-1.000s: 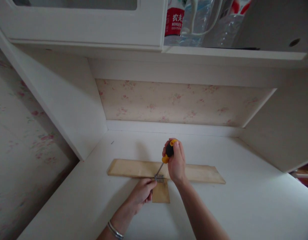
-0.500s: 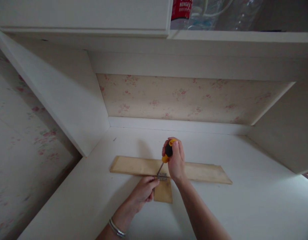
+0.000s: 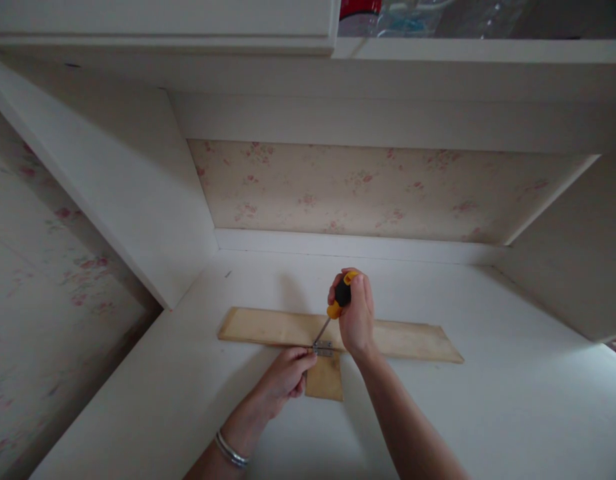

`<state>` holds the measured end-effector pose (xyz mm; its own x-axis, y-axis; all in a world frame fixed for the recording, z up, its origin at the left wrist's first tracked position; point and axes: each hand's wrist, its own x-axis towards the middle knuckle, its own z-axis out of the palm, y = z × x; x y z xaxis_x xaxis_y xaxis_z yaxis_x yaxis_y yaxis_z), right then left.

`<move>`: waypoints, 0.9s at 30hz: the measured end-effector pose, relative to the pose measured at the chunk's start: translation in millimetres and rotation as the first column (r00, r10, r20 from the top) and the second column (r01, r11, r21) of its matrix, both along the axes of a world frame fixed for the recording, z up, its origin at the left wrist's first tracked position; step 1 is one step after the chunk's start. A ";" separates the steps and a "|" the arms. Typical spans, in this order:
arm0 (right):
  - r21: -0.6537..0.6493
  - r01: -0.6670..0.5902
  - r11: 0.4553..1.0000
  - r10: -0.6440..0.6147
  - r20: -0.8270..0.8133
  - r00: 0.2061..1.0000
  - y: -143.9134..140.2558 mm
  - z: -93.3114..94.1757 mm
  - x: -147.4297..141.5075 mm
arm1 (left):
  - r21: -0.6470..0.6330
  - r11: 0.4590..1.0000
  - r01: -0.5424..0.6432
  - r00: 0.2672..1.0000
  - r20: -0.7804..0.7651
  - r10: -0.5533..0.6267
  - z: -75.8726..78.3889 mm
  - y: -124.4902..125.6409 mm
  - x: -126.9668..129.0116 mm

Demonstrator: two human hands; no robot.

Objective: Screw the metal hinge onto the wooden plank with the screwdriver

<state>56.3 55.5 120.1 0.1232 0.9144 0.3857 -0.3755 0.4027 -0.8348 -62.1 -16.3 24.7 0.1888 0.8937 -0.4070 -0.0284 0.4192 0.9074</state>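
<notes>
My right hand (image 3: pixel 357 317) is wrapped round the black and yellow handle of a screwdriver (image 3: pixel 343 293). The tool slants down to the left, and its tip meets the left end of a small metal hinge (image 3: pixel 323 348). That hinge lies across the joint between a long wooden board (image 3: pixel 273 327) and a short wooden piece (image 3: pixel 325 380) in front of it. With thumb and fingers closed, my left hand (image 3: pixel 287 375) grips the short piece at its upper left corner, beside the hinge. Its fingertips are partly hidden beneath the wood.
The boards lie on a white surface (image 3: pixel 418 413). A white side panel (image 3: pixel 118 173) rises at the left. Overhead, a shelf (image 3: pixel 468 52) holds plastic bottles, one with a red label (image 3: pixel 359 7). Floral wallpaper (image 3: pixel 308 193) covers the back.
The screwdriver handle tilts slightly further right, with its tip still at the hinge's left end. The camera view has shifted a little; the left hand keeps its grip.
</notes>
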 end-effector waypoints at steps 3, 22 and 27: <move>-0.007 -0.008 1.000 0.008 0.027 1.000 -1.0 0.3 -1.4 | 0.009 1.000 0.004 1.000 -0.011 -0.004 -0.5 0.1 0.1; 0.116 0.055 0.992 -0.127 0.945 0.301 3.8 56.5 4.6 | -0.024 1.000 0.007 0.999 0.046 -0.006 -3.7 -1.0 -3.6; -0.051 0.010 0.999 0.052 0.968 -0.246 5.6 94.9 8.2 | -0.012 1.000 0.018 0.997 0.072 -0.017 -2.9 -2.7 -5.2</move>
